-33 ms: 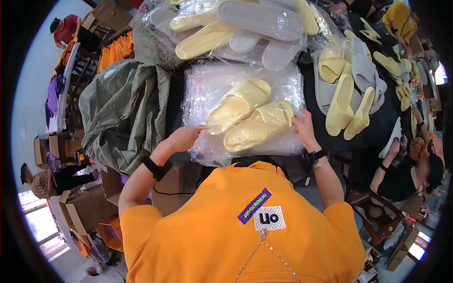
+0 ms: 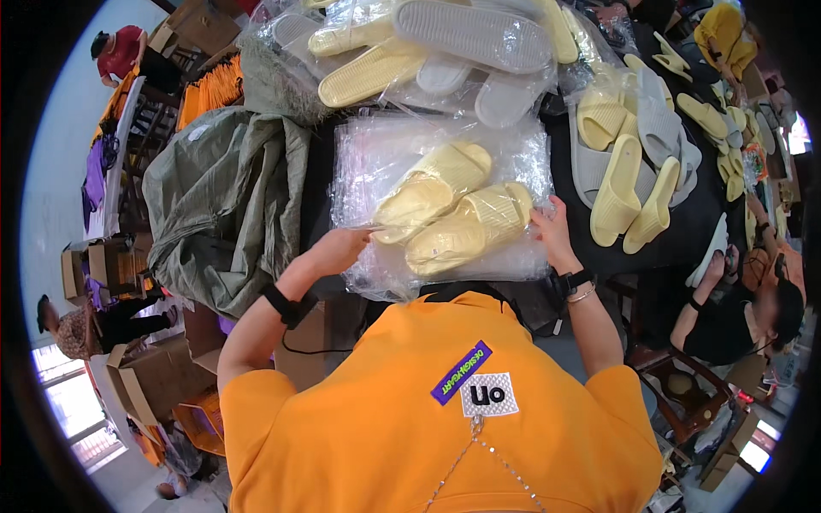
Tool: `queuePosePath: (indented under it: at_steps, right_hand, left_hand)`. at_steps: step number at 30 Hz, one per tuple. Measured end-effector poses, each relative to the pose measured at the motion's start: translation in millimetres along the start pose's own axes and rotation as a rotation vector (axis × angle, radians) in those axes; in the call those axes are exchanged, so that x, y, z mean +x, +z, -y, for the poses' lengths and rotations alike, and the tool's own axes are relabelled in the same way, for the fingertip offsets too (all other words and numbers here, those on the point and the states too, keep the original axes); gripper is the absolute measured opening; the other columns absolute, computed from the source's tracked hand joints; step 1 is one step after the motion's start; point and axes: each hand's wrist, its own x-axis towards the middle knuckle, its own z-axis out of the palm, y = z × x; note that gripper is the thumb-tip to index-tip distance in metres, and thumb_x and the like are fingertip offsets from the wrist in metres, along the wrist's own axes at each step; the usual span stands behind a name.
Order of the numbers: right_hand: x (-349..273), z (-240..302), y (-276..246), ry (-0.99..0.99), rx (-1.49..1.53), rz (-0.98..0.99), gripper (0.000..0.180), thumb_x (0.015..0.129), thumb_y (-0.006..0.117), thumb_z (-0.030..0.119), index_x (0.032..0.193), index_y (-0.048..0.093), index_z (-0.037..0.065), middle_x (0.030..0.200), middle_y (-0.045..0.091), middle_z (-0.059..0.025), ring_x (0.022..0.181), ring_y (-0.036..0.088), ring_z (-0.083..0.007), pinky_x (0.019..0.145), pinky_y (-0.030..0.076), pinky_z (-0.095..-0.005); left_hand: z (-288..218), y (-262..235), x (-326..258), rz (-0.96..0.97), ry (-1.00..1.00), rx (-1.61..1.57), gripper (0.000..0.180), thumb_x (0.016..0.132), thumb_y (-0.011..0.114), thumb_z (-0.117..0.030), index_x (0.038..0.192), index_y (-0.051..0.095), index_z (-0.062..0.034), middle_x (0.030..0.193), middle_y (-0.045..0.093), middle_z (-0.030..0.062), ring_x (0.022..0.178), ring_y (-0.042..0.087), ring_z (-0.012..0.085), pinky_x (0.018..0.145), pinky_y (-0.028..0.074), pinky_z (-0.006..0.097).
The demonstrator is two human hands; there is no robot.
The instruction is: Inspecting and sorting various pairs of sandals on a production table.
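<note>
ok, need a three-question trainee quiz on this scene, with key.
1. How many pale yellow ridged slippers lie under clear plastic between the person's left hand and right hand?
2. The crumpled grey-green sacking lies to the slippers': (a) left, (b) right, (c) neither side?
3. True or false: both of the person's wrists wear black bands.

Key: 1. Two. 2. a. 3. True.

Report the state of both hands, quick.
Left hand: closed, pinching the clear bag at its left side.
Right hand: fingers bent at the right side; grip cannot be told.
</note>
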Motion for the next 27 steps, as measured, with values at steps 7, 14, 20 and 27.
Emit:
queuePosePath:
  at_steps: [7,14,20,27]
  right_hand:
    - [8,-2,-5,0.014,0.055,0.096,0.057,0.077,0.064,0.012,0.127,0.037,0.005,0.086,0.055,-0.0027,0.070,0.052,-0.0094,0.056,0.040,-0.0231]
    - [-25,-8,-6,0.123,-0.149,0.396,0.045,0.077,0.063,0.010,0.118,0.047,0.008,0.085,0.055,0.0001,0.073,0.054,-0.0082,0.058,0.041,-0.0220]
    - [-32,-23,3,0.027,-0.147,0.220,0.036,0.078,0.058,0.006,0.113,0.053,0.006,0.081,0.055,-0.0010,0.069,0.052,-0.0085,0.058,0.042,-0.0225]
    - [-22,-29,12,-0.143,-0.330,0.206,0.031,0.080,0.055,0.007,0.111,0.057,0.005,0.077,0.059,-0.0051,0.066,0.053,-0.0102,0.058,0.044,-0.0261]
  left_hand:
    - [-27,56,58,-0.294,0.168,-0.247,0.042,0.086,0.049,-0.018,0.126,0.043,-0.0071,0.120,0.051,0.0197,0.106,0.051,0.0339,0.089,0.040,0.038]
    - [-31,64,109,-0.554,0.136,0.250,0.056,0.080,0.058,-0.038,0.126,0.043,-0.0101,0.121,0.046,0.0165,0.116,0.039,0.0354,0.093,0.028,0.050]
    - [-41,56,113,-0.331,0.409,0.186,0.056,0.074,0.062,-0.036,0.124,0.047,-0.0153,0.125,0.043,0.0137,0.119,0.036,0.0343,0.094,0.027,0.049]
    - [-37,61,133,-0.443,0.351,0.294,0.051,0.071,0.063,-0.024,0.117,0.051,-0.0088,0.129,0.042,0.0121,0.124,0.032,0.0319,0.101,0.023,0.048]
